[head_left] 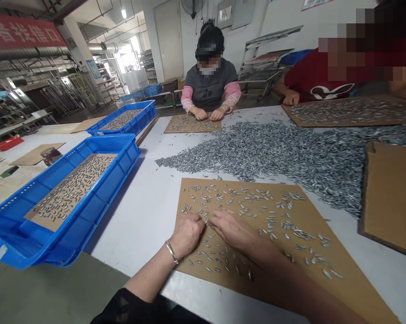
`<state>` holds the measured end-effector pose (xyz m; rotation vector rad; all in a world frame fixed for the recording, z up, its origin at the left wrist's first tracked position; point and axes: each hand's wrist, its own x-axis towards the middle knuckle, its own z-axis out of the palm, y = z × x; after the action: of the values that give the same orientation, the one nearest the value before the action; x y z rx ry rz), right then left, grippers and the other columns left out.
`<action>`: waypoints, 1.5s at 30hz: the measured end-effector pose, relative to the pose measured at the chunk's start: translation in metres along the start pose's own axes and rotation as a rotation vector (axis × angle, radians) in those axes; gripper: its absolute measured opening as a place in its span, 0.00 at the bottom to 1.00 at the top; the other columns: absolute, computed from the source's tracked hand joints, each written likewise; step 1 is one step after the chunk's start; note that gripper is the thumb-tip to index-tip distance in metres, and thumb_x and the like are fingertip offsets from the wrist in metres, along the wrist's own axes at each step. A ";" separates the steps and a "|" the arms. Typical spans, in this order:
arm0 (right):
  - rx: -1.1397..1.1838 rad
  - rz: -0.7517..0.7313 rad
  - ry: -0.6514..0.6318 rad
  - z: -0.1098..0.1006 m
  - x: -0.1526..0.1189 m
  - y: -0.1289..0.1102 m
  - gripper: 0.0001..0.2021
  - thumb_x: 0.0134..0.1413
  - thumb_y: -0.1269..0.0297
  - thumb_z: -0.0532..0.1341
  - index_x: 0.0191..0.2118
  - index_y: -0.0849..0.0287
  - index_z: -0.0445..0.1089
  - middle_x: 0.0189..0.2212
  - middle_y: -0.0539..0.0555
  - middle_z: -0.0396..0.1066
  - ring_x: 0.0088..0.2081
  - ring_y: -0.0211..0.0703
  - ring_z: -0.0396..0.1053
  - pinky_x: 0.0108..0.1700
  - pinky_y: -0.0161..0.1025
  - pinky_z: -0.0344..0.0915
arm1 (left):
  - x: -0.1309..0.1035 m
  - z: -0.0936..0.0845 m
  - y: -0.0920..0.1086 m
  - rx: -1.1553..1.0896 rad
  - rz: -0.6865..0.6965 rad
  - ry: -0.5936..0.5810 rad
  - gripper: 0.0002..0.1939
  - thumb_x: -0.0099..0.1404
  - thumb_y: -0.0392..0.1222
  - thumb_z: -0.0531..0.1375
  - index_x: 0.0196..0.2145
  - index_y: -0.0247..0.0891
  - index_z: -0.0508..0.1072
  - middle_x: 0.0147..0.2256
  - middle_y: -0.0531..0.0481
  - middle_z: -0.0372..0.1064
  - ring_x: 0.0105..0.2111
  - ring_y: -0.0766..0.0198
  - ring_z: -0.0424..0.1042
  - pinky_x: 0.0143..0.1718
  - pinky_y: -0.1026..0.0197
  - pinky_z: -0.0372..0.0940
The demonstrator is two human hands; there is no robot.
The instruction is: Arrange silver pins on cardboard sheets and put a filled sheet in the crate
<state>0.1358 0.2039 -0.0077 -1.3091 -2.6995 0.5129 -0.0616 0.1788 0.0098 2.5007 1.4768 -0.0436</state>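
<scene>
A brown cardboard sheet (256, 261) lies before me with many small silver leaf-shaped pieces (299, 233) scattered over it. Near its left side, my left hand (188, 231) is closed, fingertips down on the board; a metal bangle rings that wrist. My right hand (229, 227) is right beside it, fingers bent and pressed together at the tips. Whatever the fingertips pinch is hidden by the fingers. Just below the hands, the pieces sit in loose rows, spaced apart. Toward the upper and right parts of the sheet they lie in uneven clusters.
A large heap of silver pieces (256, 148) spreads behind the sheet. Blue crates (118, 175) with piece-covered boards stand left. A cardboard stack (391, 198) is at right. Opposite, a person (207, 85) works at another board; a second person (310, 76) sits at far right.
</scene>
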 end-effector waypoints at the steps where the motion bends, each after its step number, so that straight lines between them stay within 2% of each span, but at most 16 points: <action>1: -0.005 -0.014 0.001 0.001 0.002 0.001 0.14 0.69 0.72 0.52 0.34 0.57 0.72 0.36 0.54 0.74 0.37 0.44 0.68 0.41 0.40 0.56 | 0.000 0.000 -0.001 -0.001 0.008 -0.002 0.13 0.74 0.33 0.54 0.32 0.38 0.74 0.35 0.46 0.70 0.38 0.57 0.70 0.43 0.56 0.64; 6: -0.049 -0.069 -0.022 0.002 0.010 0.003 0.15 0.71 0.70 0.51 0.35 0.58 0.72 0.37 0.55 0.74 0.39 0.44 0.68 0.43 0.40 0.58 | 0.000 -0.005 -0.006 -0.036 0.038 -0.006 0.13 0.73 0.34 0.57 0.29 0.38 0.75 0.33 0.47 0.71 0.36 0.59 0.71 0.41 0.58 0.64; 10: -0.133 -0.025 -0.042 -0.002 0.010 -0.003 0.15 0.72 0.69 0.49 0.38 0.58 0.73 0.39 0.57 0.75 0.42 0.46 0.70 0.47 0.42 0.60 | -0.011 -0.015 -0.013 -0.092 0.035 0.020 0.13 0.75 0.37 0.55 0.34 0.38 0.77 0.36 0.46 0.73 0.38 0.59 0.72 0.41 0.60 0.65; 15: -0.058 0.046 -0.073 -0.009 0.006 -0.013 0.14 0.73 0.66 0.49 0.41 0.58 0.72 0.41 0.59 0.75 0.42 0.49 0.72 0.46 0.43 0.62 | -0.036 -0.019 -0.031 -0.255 -0.091 0.210 0.13 0.76 0.37 0.52 0.39 0.38 0.76 0.39 0.45 0.73 0.38 0.60 0.71 0.43 0.60 0.66; 17: -0.015 0.067 -0.106 -0.011 0.005 -0.017 0.14 0.72 0.66 0.49 0.40 0.58 0.71 0.41 0.59 0.76 0.41 0.49 0.73 0.44 0.42 0.62 | -0.044 -0.017 -0.038 -0.278 -0.144 0.243 0.13 0.76 0.37 0.52 0.40 0.38 0.76 0.39 0.45 0.72 0.38 0.60 0.71 0.43 0.60 0.67; 21: -0.027 0.117 -0.125 -0.009 0.008 -0.026 0.13 0.71 0.68 0.51 0.37 0.57 0.71 0.40 0.58 0.77 0.42 0.47 0.73 0.43 0.39 0.61 | -0.048 -0.012 -0.044 -0.291 -0.183 0.210 0.14 0.75 0.36 0.51 0.41 0.38 0.77 0.39 0.45 0.73 0.38 0.59 0.72 0.43 0.59 0.67; 25: -0.025 0.162 -0.128 -0.007 0.012 -0.021 0.11 0.70 0.66 0.54 0.34 0.57 0.70 0.37 0.57 0.76 0.38 0.45 0.72 0.38 0.37 0.58 | -0.041 -0.013 -0.038 -0.275 -0.234 0.122 0.14 0.75 0.36 0.51 0.42 0.37 0.77 0.42 0.44 0.74 0.41 0.58 0.73 0.46 0.59 0.67; 28: 0.094 0.182 -0.030 -0.006 0.010 -0.007 0.11 0.69 0.63 0.55 0.33 0.56 0.69 0.36 0.54 0.75 0.37 0.44 0.71 0.37 0.37 0.57 | -0.032 -0.013 -0.028 -0.273 -0.281 0.069 0.13 0.74 0.37 0.53 0.40 0.37 0.77 0.43 0.43 0.75 0.44 0.58 0.74 0.48 0.60 0.67; 31: 0.102 0.213 0.073 -0.004 0.007 0.005 0.12 0.69 0.63 0.54 0.33 0.56 0.69 0.35 0.54 0.73 0.37 0.44 0.70 0.38 0.38 0.56 | -0.023 -0.011 -0.018 -0.266 -0.320 0.054 0.10 0.72 0.37 0.54 0.38 0.36 0.76 0.43 0.41 0.76 0.44 0.55 0.75 0.47 0.58 0.67; 37: 0.077 0.109 -0.043 0.001 0.011 0.002 0.09 0.68 0.68 0.55 0.36 0.56 0.71 0.38 0.55 0.74 0.40 0.45 0.71 0.39 0.37 0.57 | -0.015 -0.012 -0.012 -0.238 -0.381 0.022 0.10 0.68 0.34 0.54 0.37 0.36 0.76 0.42 0.40 0.77 0.42 0.54 0.76 0.42 0.57 0.66; 41: 0.013 0.063 -0.044 0.001 0.019 -0.004 0.10 0.67 0.69 0.56 0.34 0.56 0.71 0.37 0.55 0.74 0.39 0.45 0.71 0.40 0.38 0.57 | -0.012 -0.014 -0.014 -0.234 -0.394 0.005 0.08 0.65 0.33 0.56 0.35 0.37 0.76 0.40 0.41 0.77 0.40 0.54 0.76 0.40 0.58 0.65; 45: -0.048 0.034 -0.064 -0.001 0.021 -0.002 0.10 0.67 0.68 0.56 0.34 0.57 0.73 0.38 0.55 0.76 0.38 0.45 0.70 0.40 0.39 0.56 | -0.011 -0.018 -0.019 -0.247 -0.386 0.012 0.08 0.68 0.37 0.56 0.33 0.38 0.75 0.38 0.42 0.77 0.39 0.54 0.76 0.40 0.58 0.66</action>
<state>0.1213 0.2197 -0.0073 -1.3762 -2.7619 0.5049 -0.0852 0.1818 0.0252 2.0027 1.8248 0.0821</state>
